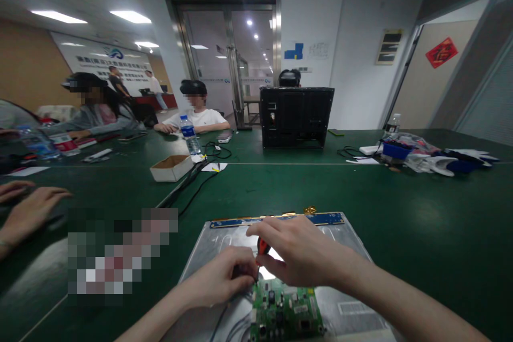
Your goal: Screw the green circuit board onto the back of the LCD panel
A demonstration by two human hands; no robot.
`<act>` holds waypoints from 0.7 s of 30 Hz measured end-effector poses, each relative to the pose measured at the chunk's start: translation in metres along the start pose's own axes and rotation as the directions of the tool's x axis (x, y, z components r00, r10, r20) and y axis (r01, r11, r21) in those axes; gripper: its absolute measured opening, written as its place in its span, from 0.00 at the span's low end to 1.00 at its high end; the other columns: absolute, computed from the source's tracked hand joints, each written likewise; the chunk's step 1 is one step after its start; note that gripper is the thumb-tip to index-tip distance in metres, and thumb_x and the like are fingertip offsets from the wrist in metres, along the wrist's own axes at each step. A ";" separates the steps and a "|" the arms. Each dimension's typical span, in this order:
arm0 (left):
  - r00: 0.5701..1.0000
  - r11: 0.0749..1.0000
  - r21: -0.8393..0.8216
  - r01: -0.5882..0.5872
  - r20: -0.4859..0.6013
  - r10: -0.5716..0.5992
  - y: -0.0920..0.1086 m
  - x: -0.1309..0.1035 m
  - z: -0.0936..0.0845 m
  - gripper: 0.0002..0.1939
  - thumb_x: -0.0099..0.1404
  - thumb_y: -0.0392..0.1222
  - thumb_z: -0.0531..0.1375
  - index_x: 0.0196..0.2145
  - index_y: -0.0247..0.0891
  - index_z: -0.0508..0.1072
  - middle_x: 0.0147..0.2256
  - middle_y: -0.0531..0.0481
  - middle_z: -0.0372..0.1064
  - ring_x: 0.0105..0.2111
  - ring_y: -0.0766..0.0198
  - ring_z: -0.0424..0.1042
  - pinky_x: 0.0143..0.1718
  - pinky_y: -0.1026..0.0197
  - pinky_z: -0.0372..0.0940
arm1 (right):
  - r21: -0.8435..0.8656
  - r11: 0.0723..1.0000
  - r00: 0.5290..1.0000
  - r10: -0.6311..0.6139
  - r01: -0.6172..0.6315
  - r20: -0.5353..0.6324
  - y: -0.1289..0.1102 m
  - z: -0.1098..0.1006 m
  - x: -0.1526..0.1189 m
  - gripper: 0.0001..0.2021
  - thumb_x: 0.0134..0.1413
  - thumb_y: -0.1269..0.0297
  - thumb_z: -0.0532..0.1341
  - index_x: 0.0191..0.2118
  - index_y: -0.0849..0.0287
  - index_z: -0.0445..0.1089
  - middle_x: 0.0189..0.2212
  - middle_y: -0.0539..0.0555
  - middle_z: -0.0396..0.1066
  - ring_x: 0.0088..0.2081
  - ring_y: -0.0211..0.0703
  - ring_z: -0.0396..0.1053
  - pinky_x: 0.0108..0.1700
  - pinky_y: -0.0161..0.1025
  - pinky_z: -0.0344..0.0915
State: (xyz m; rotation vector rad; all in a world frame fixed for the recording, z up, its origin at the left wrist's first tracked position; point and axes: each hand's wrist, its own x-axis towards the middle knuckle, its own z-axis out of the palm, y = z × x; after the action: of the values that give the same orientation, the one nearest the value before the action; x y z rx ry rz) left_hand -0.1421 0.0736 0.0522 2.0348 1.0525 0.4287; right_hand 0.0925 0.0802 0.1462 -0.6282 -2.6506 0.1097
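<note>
My right hand (298, 248) grips a screwdriver (262, 246) by its red and black handle, from above. The screwdriver stands roughly upright, with its thin shaft pointing down at the upper left corner of a green circuit board (284, 307). Curled beside the shaft, my left hand (234, 272) has its thumb and fingertips closed about the lower end. Whether a screw sits under the tip is hidden by the fingers. The board lies on a silvery metal panel (348, 272), which has a narrow blue circuit strip (328, 218) along its far edge.
Grey cables (236, 328) run left of the board. Across the green table (420, 214) stand a black monitor-like casing (296, 117), a cardboard box (171, 168) and a water bottle (189, 134). Gloves and bags (425, 155) lie far right. Another person's hands (32, 208) are at the left.
</note>
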 end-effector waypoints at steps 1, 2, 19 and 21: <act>1.000 1.000 0.004 -0.001 0.002 0.001 0.000 0.000 0.000 0.06 0.59 0.35 0.57 0.35 0.38 0.73 0.31 0.53 0.70 0.31 0.61 0.70 0.33 0.62 0.63 | 0.000 1.000 1.000 -0.001 0.001 -0.001 0.000 0.000 0.000 0.14 0.65 0.64 0.56 0.54 0.60 0.64 0.43 0.56 0.75 0.35 0.45 0.72 0.27 0.38 0.53; 1.000 1.000 0.012 -0.001 0.003 0.001 0.000 0.000 0.000 0.06 0.59 0.36 0.57 0.34 0.37 0.73 0.31 0.52 0.70 0.32 0.60 0.70 0.34 0.62 0.63 | 0.001 1.000 1.000 -0.004 0.004 -0.003 0.000 0.000 0.000 0.14 0.66 0.64 0.56 0.54 0.59 0.64 0.43 0.56 0.75 0.35 0.44 0.72 0.28 0.38 0.53; 1.000 1.000 -0.017 0.017 -0.007 -0.017 0.001 0.000 0.001 0.06 0.60 0.35 0.57 0.36 0.37 0.73 0.31 0.53 0.69 0.32 0.61 0.69 0.34 0.62 0.63 | 0.003 1.000 1.000 -0.023 0.023 0.001 -0.001 -0.001 -0.001 0.18 0.58 0.68 0.56 0.54 0.62 0.62 0.45 0.58 0.73 0.34 0.44 0.70 0.26 0.39 0.54; 1.000 1.000 -0.007 0.009 -0.001 -0.009 0.000 0.000 0.001 0.07 0.59 0.34 0.57 0.35 0.37 0.73 0.31 0.53 0.69 0.31 0.61 0.68 0.34 0.62 0.63 | -0.003 1.000 1.000 -0.027 0.027 0.009 -0.001 -0.001 0.000 0.18 0.59 0.68 0.55 0.55 0.61 0.62 0.43 0.58 0.74 0.33 0.45 0.70 0.26 0.39 0.53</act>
State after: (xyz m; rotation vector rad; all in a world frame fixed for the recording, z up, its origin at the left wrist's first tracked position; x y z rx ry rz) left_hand -0.1415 0.0730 0.0510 2.0227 1.0590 0.4282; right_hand 0.0929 0.0789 0.1475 -0.5944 -2.6674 0.1006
